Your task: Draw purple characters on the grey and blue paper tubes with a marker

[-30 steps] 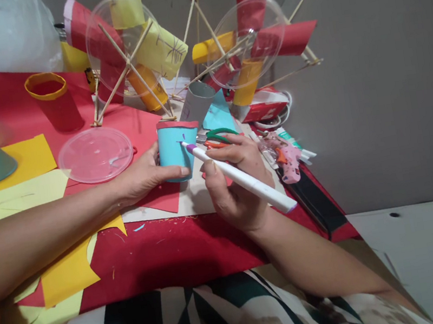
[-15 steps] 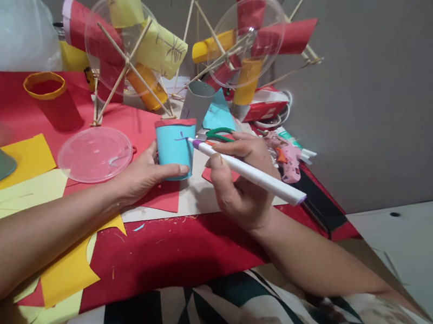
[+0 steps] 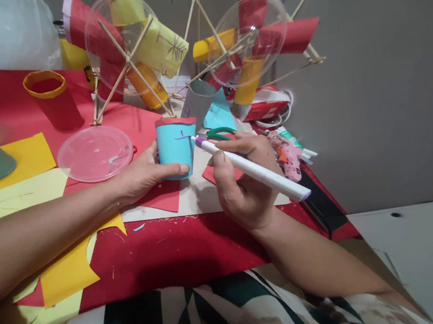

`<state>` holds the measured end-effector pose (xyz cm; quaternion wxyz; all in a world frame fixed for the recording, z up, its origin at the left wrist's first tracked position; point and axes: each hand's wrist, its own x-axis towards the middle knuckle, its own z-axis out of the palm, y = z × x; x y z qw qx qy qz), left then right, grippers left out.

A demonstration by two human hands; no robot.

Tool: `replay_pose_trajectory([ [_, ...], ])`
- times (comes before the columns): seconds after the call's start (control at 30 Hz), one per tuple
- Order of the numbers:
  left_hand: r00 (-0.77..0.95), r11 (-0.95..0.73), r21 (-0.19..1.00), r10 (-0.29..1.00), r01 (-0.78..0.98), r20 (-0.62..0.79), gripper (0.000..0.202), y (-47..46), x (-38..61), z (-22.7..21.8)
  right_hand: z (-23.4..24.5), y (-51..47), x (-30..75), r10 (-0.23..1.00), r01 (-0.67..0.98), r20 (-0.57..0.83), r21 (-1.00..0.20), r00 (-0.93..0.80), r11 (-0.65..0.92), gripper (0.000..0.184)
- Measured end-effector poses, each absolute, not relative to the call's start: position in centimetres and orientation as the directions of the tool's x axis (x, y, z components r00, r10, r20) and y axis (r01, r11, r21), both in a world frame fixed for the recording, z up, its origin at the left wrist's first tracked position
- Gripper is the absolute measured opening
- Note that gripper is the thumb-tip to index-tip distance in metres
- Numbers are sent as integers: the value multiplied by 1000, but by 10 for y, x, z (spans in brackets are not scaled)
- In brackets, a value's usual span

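Observation:
My left hand (image 3: pixel 142 173) is wrapped round a small light-blue paper cup (image 3: pixel 175 145) with a red rim, standing upright on the table. My right hand (image 3: pixel 244 179) grips a white marker (image 3: pixel 257 172) with a purple tip. The tip rests just beside the cup's right side, where short purple lines are drawn. Green-handled scissors (image 3: pixel 220 134) lie right behind my right hand.
A clear plastic lid (image 3: pixel 94 154) lies left of the cup. A red cup with a yellow rim (image 3: pixel 53 100) stands behind it. Two stick-and-paper wheels (image 3: pixel 128 44) (image 3: pixel 247 42) rise at the back. A pink glue gun (image 3: pixel 288 159) lies at right. Coloured paper sheets (image 3: pixel 7 189) cover the table.
My right hand has drawn the marker tip to the right across the cup's side, leaving purple strokes there. My left hand and the cup have stayed put.

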<state>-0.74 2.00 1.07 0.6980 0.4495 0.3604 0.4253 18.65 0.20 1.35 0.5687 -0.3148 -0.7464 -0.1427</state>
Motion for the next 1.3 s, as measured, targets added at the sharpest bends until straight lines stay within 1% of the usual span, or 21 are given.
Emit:
replay_pose_trajectory([
  [0.23, 376, 219, 941, 920, -258, -111, 76, 21, -9, 9, 15, 0, 188, 326, 642, 927, -138, -183, 754, 10],
  [0.37, 381, 219, 941, 918, -258, -109, 72, 22, -8, 9, 15, -1, 187, 328, 628, 929, -153, -171, 763, 8],
  [0.57, 361, 220, 934, 926, -281, -110, 73, 21, -7, 12, 14, -3, 185, 329, 603, 926, -157, -185, 782, 8],
  [0.7, 364, 232, 930, 924, -284, -119, 70, 21, -7, 14, 14, -4, 182, 309, 610, 933, -137, -186, 781, 8],
  [0.87, 367, 226, 931, 923, -288, -111, 65, 21, -7, 13, 12, -6, 179, 322, 600, 927, -149, -192, 786, 6],
  [1.07, 394, 229, 926, 914, -299, -99, 61, 21, -7, 11, 14, -8, 180, 340, 596, 907, -133, -250, 792, 7],
  [1.2, 394, 252, 914, 912, -319, -114, 60, 20, -5, 12, 15, -10, 180, 345, 566, 893, -131, -289, 814, 13],
  [1.3, 386, 254, 911, 915, -325, -118, 61, 20, -5, 12, 15, -10, 181, 328, 546, 905, -136, -271, 826, 11],
])
